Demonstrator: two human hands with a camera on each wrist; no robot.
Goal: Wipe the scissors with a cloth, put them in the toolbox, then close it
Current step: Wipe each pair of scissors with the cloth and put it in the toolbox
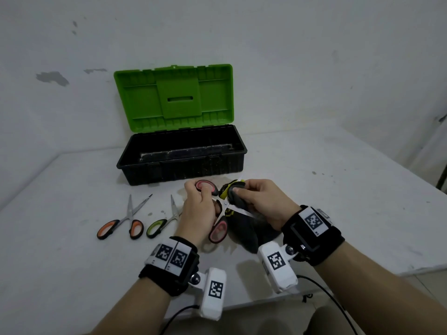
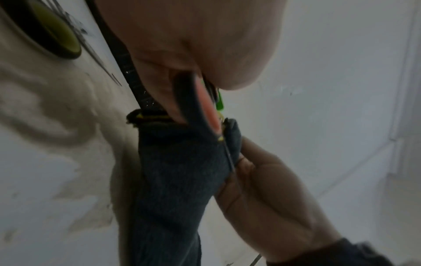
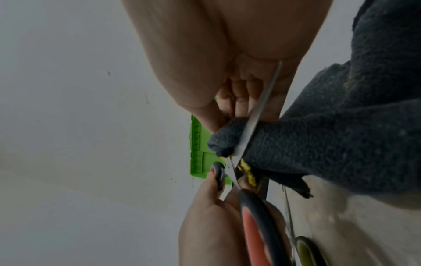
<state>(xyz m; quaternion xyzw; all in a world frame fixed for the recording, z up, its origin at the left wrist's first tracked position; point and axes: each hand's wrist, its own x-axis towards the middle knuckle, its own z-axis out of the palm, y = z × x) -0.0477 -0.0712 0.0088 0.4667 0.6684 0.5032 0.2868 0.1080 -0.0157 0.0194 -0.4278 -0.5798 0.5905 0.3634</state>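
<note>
Red-handled scissors [image 1: 219, 209] held open in left hand [image 1: 197, 211], right hand [image 1: 262, 201] pinching grey cloth [image 1: 238, 197] round blade; wiping step underway, next into open toolbox [image 1: 181, 151] on bench [image 1: 338, 189]

I am looking down at a white table [image 1: 350, 201] that is standing against a white wall [image 1: 278, 44], its surface showing a brownish stain [image 2: 68, 180] near me and a few dark specks [image 1: 314, 173] off to my right. Paint is flaking from the wall, leaving a grey patch [image 1: 52, 78] at the upper left. Pale floor [image 1: 425, 298] is showing past the table's right corner.
</note>
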